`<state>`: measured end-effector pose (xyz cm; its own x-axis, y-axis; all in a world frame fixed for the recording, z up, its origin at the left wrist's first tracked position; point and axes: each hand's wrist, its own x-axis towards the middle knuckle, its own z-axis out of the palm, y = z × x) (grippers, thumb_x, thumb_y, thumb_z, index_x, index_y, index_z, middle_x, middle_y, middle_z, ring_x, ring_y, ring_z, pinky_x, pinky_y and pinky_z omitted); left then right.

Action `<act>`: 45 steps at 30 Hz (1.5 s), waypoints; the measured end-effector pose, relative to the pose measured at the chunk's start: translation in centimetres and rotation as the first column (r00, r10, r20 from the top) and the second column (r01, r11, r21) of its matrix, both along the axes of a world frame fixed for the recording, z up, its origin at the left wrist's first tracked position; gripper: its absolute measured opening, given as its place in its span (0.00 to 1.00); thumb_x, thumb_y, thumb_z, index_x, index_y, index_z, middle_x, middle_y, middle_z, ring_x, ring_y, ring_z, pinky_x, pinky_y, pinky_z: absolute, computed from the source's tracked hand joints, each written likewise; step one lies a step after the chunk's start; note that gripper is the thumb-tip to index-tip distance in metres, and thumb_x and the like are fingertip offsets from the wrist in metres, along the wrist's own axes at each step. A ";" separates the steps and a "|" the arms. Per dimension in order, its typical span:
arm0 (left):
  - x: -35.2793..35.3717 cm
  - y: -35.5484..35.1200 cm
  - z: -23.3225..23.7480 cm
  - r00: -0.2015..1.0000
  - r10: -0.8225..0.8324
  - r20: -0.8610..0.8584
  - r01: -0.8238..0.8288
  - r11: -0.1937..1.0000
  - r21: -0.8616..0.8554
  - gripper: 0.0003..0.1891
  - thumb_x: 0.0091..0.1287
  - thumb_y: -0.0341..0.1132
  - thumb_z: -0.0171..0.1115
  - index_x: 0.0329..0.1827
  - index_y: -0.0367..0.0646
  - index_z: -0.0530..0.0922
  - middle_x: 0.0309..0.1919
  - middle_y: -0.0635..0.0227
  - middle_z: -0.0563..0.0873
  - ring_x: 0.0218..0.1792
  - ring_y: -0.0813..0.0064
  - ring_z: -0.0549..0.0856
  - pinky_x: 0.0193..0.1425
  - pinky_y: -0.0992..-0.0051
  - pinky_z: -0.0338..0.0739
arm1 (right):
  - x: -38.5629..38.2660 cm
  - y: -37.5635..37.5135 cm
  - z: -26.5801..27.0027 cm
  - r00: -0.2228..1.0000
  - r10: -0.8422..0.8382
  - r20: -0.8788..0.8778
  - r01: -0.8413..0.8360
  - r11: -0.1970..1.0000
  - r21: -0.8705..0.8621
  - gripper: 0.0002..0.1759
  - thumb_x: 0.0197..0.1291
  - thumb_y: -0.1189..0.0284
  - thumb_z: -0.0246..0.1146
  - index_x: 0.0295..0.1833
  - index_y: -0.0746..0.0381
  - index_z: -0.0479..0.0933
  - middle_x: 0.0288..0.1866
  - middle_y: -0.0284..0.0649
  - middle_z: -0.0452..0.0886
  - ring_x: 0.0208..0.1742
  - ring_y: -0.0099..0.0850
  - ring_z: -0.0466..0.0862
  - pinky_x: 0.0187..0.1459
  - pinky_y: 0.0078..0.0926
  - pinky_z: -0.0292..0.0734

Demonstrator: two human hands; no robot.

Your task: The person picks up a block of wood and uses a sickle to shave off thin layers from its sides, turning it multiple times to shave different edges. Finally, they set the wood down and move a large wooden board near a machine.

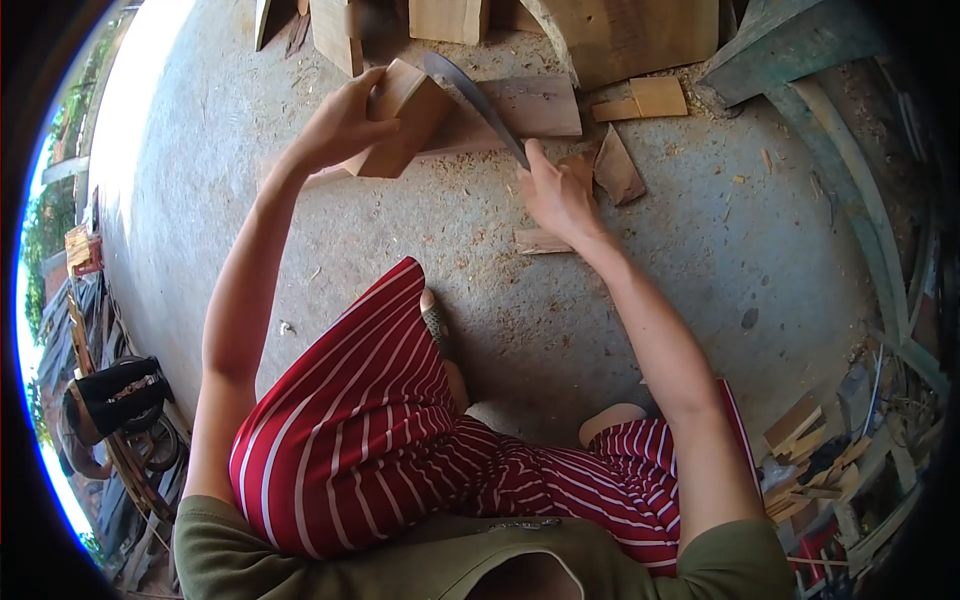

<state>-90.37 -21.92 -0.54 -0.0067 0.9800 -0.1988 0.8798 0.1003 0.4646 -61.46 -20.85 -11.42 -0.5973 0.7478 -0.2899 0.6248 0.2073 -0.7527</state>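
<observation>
1. The left hand is closed around a wood block, fingers over its far edge and thumb on its left face. The block stands tilted at the far centre of the scene.
2. The block's lower end rests on a flat plank lying on the concrete floor.
3. The right hand is wrapped tightly round the handle of a curved blade. It sits just right of the block and nearer to the person.
4. The blade slants far and left from that hand and ends at the block's far corner. Whether it bites into the wood cannot be told.
5. Loose offcuts lie around the right hand: a pale one far right, a wedge-shaped one beside the hand, and a flat one just near it.
6. Shavings are scattered on the floor around the plank.
7. Near the camera, a red striped cloth covers the person's bent legs.
8. A scrap wood pile lies at the near right.
</observation>
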 end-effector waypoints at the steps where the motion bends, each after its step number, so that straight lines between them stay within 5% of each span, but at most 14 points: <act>1: 0.0 0.1 0.9 0.998 -0.040 -0.049 0.036 0.997 -0.070 0.42 0.57 0.41 0.71 0.73 0.33 0.64 0.58 0.41 0.81 0.57 0.54 0.84 0.62 0.63 0.77 | 0.5 0.1 -0.6 0.999 -0.021 -0.034 0.024 0.995 0.102 0.16 0.69 0.71 0.55 0.59 0.63 0.63 0.30 0.62 0.82 0.38 0.62 0.85 0.37 0.57 0.79; 6: -1.4 0.4 -0.5 0.977 -0.201 -0.076 0.203 0.979 0.018 0.42 0.59 0.40 0.73 0.76 0.43 0.62 0.65 0.47 0.76 0.62 0.51 0.80 0.67 0.59 0.76 | 1.3 0.9 1.8 0.999 -0.043 -0.032 0.046 0.993 0.108 0.11 0.71 0.70 0.54 0.53 0.63 0.63 0.26 0.59 0.82 0.35 0.60 0.86 0.34 0.55 0.79; 8: -2.3 0.6 -1.1 0.911 -0.247 -0.330 0.311 0.937 0.156 0.45 0.56 0.40 0.76 0.75 0.42 0.61 0.61 0.46 0.79 0.61 0.50 0.81 0.65 0.60 0.77 | 0.8 0.8 3.0 0.998 -0.033 -0.053 0.042 0.985 0.167 0.11 0.71 0.71 0.54 0.53 0.63 0.64 0.25 0.59 0.82 0.32 0.57 0.86 0.31 0.52 0.80; 10: -0.8 -0.1 -0.4 0.958 -0.032 -0.287 0.011 0.997 -0.072 0.46 0.52 0.39 0.79 0.73 0.41 0.63 0.56 0.47 0.82 0.59 0.49 0.81 0.62 0.60 0.77 | 0.1 1.0 5.1 0.998 -0.032 -0.051 0.041 0.985 0.170 0.11 0.71 0.71 0.54 0.52 0.64 0.63 0.26 0.59 0.82 0.33 0.58 0.85 0.30 0.52 0.79; 14: -0.8 -0.8 0.4 0.968 -0.129 -0.213 0.107 0.988 -0.112 0.48 0.52 0.36 0.78 0.76 0.37 0.59 0.54 0.42 0.82 0.58 0.48 0.82 0.61 0.59 0.76 | -0.8 0.9 7.2 0.998 0.011 -0.064 0.009 0.957 0.291 0.11 0.72 0.71 0.55 0.52 0.64 0.63 0.24 0.58 0.81 0.31 0.57 0.85 0.27 0.52 0.78; 17: -0.8 -0.8 0.4 0.974 -0.099 -0.205 0.088 0.994 -0.064 0.39 0.50 0.32 0.78 0.65 0.40 0.67 0.52 0.48 0.84 0.54 0.45 0.81 0.56 0.56 0.77 | -1.1 0.3 5.6 0.999 0.034 0.006 -0.034 0.969 0.244 0.11 0.72 0.72 0.54 0.53 0.65 0.64 0.25 0.59 0.81 0.31 0.57 0.86 0.29 0.53 0.79; 22: -0.7 -0.8 0.1 0.961 -0.119 -0.249 0.114 0.993 -0.033 0.39 0.50 0.30 0.78 0.66 0.40 0.67 0.55 0.50 0.82 0.56 0.46 0.80 0.58 0.56 0.76 | -0.9 0.1 4.6 0.992 0.065 0.109 -0.078 0.989 0.123 0.11 0.67 0.78 0.53 0.53 0.67 0.65 0.28 0.60 0.82 0.32 0.56 0.87 0.32 0.51 0.83; 27: -0.6 -1.4 -0.3 0.971 -0.112 -0.213 0.119 0.993 0.021 0.38 0.50 0.29 0.77 0.65 0.41 0.68 0.55 0.51 0.81 0.57 0.46 0.79 0.59 0.55 0.75 | -1.3 -0.3 7.7 0.993 0.013 -0.118 0.004 0.989 0.147 0.11 0.71 0.74 0.53 0.54 0.66 0.63 0.27 0.61 0.81 0.34 0.60 0.85 0.31 0.54 0.79; 34: -0.7 -1.3 -0.2 0.963 -0.136 -0.233 0.156 0.985 0.072 0.37 0.51 0.29 0.76 0.65 0.41 0.68 0.55 0.52 0.81 0.58 0.46 0.79 0.60 0.57 0.75 | -1.2 0.2 3.3 0.997 0.080 0.019 -0.082 0.983 0.164 0.13 0.69 0.77 0.53 0.56 0.71 0.65 0.25 0.59 0.82 0.30 0.53 0.88 0.26 0.49 0.82; 36: -0.7 -1.6 -0.5 0.975 -0.107 -0.197 0.117 0.992 0.042 0.36 0.51 0.29 0.76 0.64 0.40 0.68 0.56 0.53 0.80 0.57 0.46 0.79 0.60 0.57 0.76 | -1.0 -0.1 4.8 0.987 0.042 -0.156 -0.014 0.985 0.174 0.12 0.71 0.75 0.52 0.56 0.70 0.65 0.26 0.58 0.82 0.30 0.53 0.88 0.27 0.49 0.82; 39: -0.4 -1.8 -0.3 0.959 -0.101 -0.263 0.135 0.984 0.113 0.36 0.51 0.29 0.76 0.64 0.41 0.68 0.56 0.53 0.81 0.56 0.47 0.80 0.59 0.56 0.76 | -1.6 -0.8 6.9 0.989 0.000 -0.147 0.018 0.992 0.125 0.11 0.72 0.74 0.53 0.54 0.69 0.65 0.27 0.59 0.82 0.32 0.56 0.86 0.29 0.49 0.80; 42: -0.7 -1.7 -0.7 0.963 -0.099 -0.250 0.127 0.987 0.098 0.36 0.50 0.30 0.77 0.64 0.42 0.68 0.55 0.53 0.81 0.56 0.47 0.81 0.58 0.56 0.77 | -1.9 -0.5 3.7 0.992 -0.011 -0.127 0.039 0.974 0.221 0.14 0.70 0.74 0.54 0.57 0.68 0.66 0.26 0.58 0.82 0.29 0.52 0.87 0.27 0.45 0.81; 44: -1.2 -1.5 -0.9 0.964 -0.116 -0.240 0.137 0.988 0.073 0.37 0.49 0.30 0.77 0.64 0.42 0.68 0.55 0.54 0.81 0.56 0.47 0.81 0.58 0.56 0.77 | -2.0 0.3 0.9 1.000 0.007 -0.010 -0.005 0.981 0.192 0.10 0.71 0.73 0.54 0.51 0.67 0.64 0.27 0.61 0.81 0.33 0.59 0.86 0.31 0.52 0.79; 45: -1.0 -1.1 -0.4 0.961 -0.125 -0.248 0.150 0.985 0.086 0.37 0.49 0.30 0.77 0.64 0.42 0.68 0.55 0.54 0.81 0.56 0.47 0.81 0.58 0.56 0.77 | -2.2 -0.1 1.1 1.000 0.015 0.013 -0.017 0.977 0.213 0.17 0.64 0.75 0.59 0.57 0.68 0.67 0.27 0.58 0.82 0.29 0.53 0.87 0.27 0.44 0.82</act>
